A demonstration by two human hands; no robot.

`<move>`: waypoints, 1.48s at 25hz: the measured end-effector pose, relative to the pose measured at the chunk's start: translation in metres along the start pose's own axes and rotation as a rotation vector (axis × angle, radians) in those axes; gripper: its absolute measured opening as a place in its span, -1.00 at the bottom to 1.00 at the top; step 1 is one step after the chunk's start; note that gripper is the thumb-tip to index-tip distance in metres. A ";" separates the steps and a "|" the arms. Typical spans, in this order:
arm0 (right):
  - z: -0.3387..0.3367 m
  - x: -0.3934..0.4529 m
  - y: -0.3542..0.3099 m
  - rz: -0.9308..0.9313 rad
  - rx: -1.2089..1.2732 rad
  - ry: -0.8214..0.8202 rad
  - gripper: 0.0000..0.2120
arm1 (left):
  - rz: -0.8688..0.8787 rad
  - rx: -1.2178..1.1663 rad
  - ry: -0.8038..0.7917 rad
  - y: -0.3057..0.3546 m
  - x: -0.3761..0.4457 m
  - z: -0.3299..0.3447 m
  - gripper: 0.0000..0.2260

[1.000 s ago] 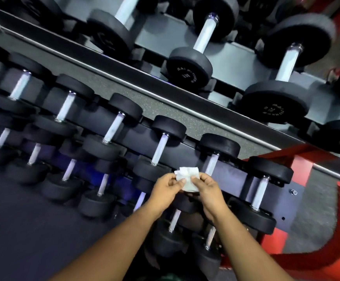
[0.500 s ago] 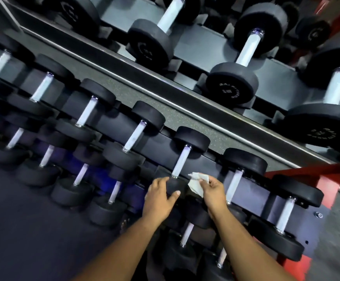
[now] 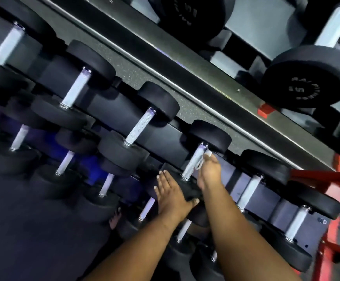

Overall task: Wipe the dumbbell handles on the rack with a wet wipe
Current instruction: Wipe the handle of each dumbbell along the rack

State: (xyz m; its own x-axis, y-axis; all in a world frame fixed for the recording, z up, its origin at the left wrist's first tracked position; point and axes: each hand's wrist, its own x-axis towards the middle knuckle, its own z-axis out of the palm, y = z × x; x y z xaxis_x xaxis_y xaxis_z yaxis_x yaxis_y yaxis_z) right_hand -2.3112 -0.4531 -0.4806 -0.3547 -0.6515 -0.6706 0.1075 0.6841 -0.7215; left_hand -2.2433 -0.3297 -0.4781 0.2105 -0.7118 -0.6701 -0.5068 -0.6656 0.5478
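**Wiping under way on one handle, the rest of the row still ahead**

Gym rack tiers run slantwise across the view, dark rubber-headed dumbbells lying in rows with speckled flooring between the tiers and a red frame at the right edge. Judging by how things lie, the job is in its early part: the right hand has the wet wipe against a single handle in the middle row, near its upper end just below the far head. Nothing shows which of the neighbouring handles have been cleaned; none looks visibly wet, so they probably remain to do.

The right fingers are wrapped with the wipe about the bar, though most of them are hidden behind it. The left hand lies flat, fingers straight and together, on the near rubber head of that same dumbbell, apparently steadying it.

The handle is a pale, knurled metal bar with shiny collars. The wipe shows only as a small, crumpled white scrap beside the knuckles.
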 end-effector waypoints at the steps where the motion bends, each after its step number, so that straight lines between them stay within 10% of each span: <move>1: -0.002 -0.005 0.004 -0.004 -0.064 -0.025 -0.84 | -0.020 0.002 -0.013 0.002 0.001 -0.001 0.30; 5: -0.015 -0.016 0.010 0.117 -0.370 -0.283 -0.93 | -0.089 0.025 -0.018 0.012 0.003 -0.002 0.29; 19: 0.024 0.008 -0.027 0.175 -0.005 -0.211 -0.50 | -0.119 0.123 -0.036 0.015 0.003 -0.005 0.32; 24: -0.010 -0.006 0.007 0.281 -0.314 -0.349 -0.49 | -0.122 0.105 -0.018 0.014 0.003 -0.003 0.32; 37: 0.001 0.034 -0.026 0.230 0.097 -0.322 -0.93 | -0.120 0.118 -0.024 0.017 0.000 -0.006 0.31</move>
State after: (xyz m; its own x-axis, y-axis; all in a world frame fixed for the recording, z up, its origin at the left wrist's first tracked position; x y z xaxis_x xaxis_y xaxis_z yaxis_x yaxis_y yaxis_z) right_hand -2.3253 -0.4935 -0.4850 -0.0039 -0.5649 -0.8252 0.2428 0.8000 -0.5487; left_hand -2.2467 -0.3421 -0.4662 0.2559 -0.6225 -0.7396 -0.5741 -0.7134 0.4018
